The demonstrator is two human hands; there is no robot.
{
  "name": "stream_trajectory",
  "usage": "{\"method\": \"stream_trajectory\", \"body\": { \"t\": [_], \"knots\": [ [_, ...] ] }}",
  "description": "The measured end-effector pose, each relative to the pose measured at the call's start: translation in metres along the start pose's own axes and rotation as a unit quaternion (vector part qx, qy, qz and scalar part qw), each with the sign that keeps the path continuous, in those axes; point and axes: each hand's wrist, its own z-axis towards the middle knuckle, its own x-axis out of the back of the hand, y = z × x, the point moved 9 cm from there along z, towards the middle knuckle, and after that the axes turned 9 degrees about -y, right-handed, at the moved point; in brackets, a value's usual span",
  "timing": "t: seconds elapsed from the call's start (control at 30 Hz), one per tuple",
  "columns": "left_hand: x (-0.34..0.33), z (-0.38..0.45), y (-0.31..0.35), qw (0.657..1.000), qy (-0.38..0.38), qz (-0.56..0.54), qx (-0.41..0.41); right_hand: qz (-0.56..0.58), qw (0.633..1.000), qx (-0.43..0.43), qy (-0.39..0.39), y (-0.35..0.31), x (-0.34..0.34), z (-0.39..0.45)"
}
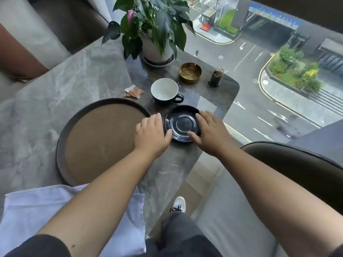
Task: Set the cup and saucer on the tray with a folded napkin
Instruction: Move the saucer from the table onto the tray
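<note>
- the dark blue glazed round saucer (182,125) lies flat on the grey marbled stone table (83,76), just beside the right rim of the tray and close to the table's right edge.
- the left hand (151,135) rests at the saucer's left rim, fingers together, thumb touching the near-left edge; whether it grips or only touches, i cannot tell.
- the right hand (209,131) lies over the saucer's right rim, fingers curled on the far-right edge and thumb on the near edge; it is spread wide across the saucer, which sits on the table.
- the round dark-rimmed tray with a brown inner face (102,141) sits left of the saucer, nothing on it; its right rim passes under the left hand.
- the white-lined dark blue cup (165,90) stands upright beyond the saucer, handle pointing right, a narrow gap between them.
- the pale blue-white cloth napkin (42,214) lies unfolded at the near table edge, under the left forearm, touching the tray's near rim.
- brown and white sugar sachets (133,91) lie left of the cup.
- a brass round ashtray (190,73), a dark toothpick holder (216,76) and a white potted green plant (154,34) crowd the far right corner.
</note>
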Motion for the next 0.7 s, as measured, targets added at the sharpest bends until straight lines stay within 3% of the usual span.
{"method": "stream_trajectory", "body": {
  "t": [0.27, 0.43, 0.7],
  "knots": [
    [-0.014, 0.035, 0.013, 0.997, -0.018, 0.077, -0.005, 0.067, 0.997, -0.034, -0.006, 0.026, -0.022, 0.022],
    [-0.036, 0.051, 0.009, 0.992, -0.066, 0.103, 0.022, 0.156, 0.979, -0.134, -0.011, 0.049, -0.036, 0.033],
    [-0.045, 0.06, 0.002, 0.998, -0.053, 0.01, 0.038, 0.291, 0.937, -0.195, -0.006, 0.065, -0.052, 0.043]
  ]
}}
